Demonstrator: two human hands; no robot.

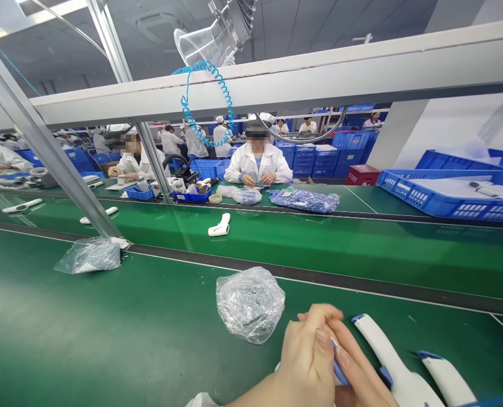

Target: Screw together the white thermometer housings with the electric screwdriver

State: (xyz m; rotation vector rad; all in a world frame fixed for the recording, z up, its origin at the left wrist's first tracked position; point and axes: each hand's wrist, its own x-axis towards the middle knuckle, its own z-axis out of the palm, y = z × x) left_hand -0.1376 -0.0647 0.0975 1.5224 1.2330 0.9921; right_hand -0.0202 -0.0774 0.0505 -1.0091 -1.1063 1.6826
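My left hand (306, 356) and my right hand (355, 367) meet low in view over the green mat bench (107, 333). Together they pinch a small blue-and-white plastic part (340, 370), which is mostly hidden by my fingers. Just right of my right hand lies a white handheld thermometer body with blue trim (387, 350), and a second one (446, 379) lies beyond it. A clear plastic bag of small metal parts (250, 305) lies just above my left hand, apart from it.
A second clear bag (89, 255) lies at the left by a metal upright (47, 141). A dark-edged strip (319, 277) runs behind my mat. Across the belt, a co-worker (257, 161) sits at another bench among blue crates (450, 195). A blue coiled cord (204, 102) hangs overhead.
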